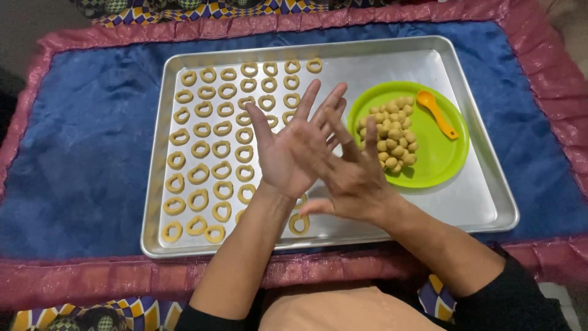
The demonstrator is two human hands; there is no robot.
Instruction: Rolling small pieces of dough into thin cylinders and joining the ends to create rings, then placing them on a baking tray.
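1. here, the left hand and the right hand are pressing palm against palm above a shallow rectangular silver metal baking tray, fingers stretched out flat; whether anything is lying between the palms is hidden, so i cannot tell what, if anything, the grip is having hold of.
2. the hands are hovering over the middle of the tray, just beside the right edge of the rows of small pale-yellow dough rings, which are filling the tray's left half.
3. a round lime-green plastic plate is sitting in the tray's right half, carrying a heap of small pale-yellow dough balls and a small orange plastic spoon lying apart from the heap.
4. the tray is resting on a blue satin cloth with a pink ruffled border.
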